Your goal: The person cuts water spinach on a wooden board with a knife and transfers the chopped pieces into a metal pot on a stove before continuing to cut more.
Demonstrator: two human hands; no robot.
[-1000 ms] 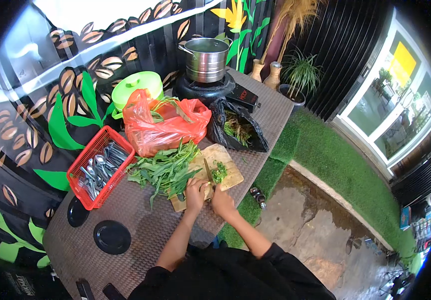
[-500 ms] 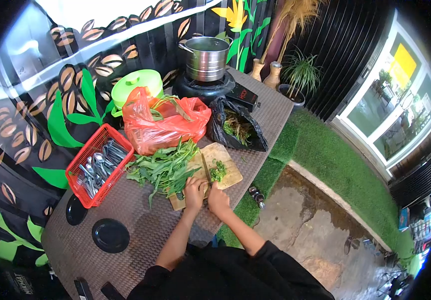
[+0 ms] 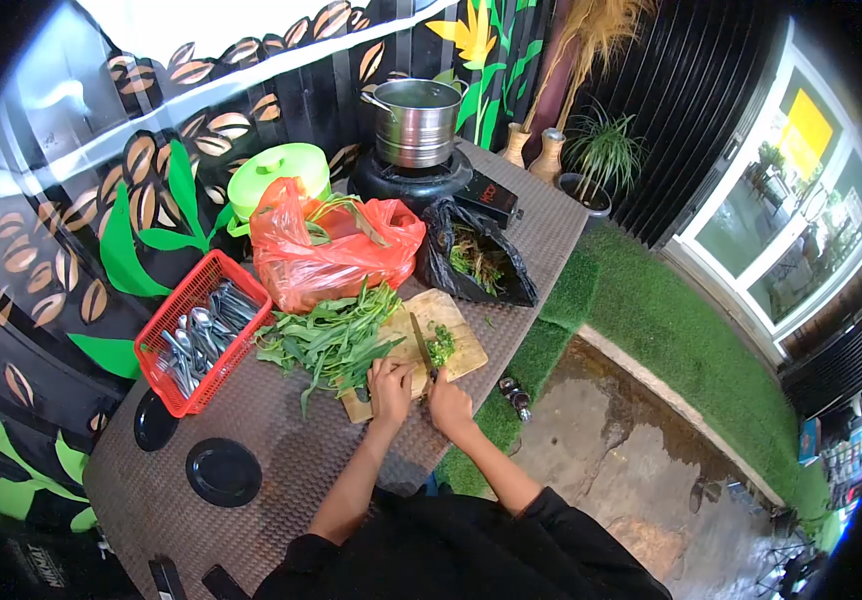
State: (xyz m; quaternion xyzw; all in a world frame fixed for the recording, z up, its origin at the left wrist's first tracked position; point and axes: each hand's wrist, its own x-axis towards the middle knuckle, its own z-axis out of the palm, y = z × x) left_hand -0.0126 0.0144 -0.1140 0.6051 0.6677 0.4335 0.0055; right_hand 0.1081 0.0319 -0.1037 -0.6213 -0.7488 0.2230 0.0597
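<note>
1. Over the wooden board (image 3: 467, 346), my left hand (image 3: 391, 390) has its fingers bent, close together (what they pinch, I cannot tell).
2. Beside it, my right hand (image 3: 449, 404) grips the knife (image 3: 420, 337), fingers closed.
3. Chopped greens (image 3: 440, 346) lie right of the knife; leafy stalks (image 3: 326, 343) heap left.

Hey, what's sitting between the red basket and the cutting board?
Leafy greens lie between the red basket and the cutting board, in the head view.

Knife (image 3: 419, 337) beside chopped greens (image 3: 440, 346)
</note>
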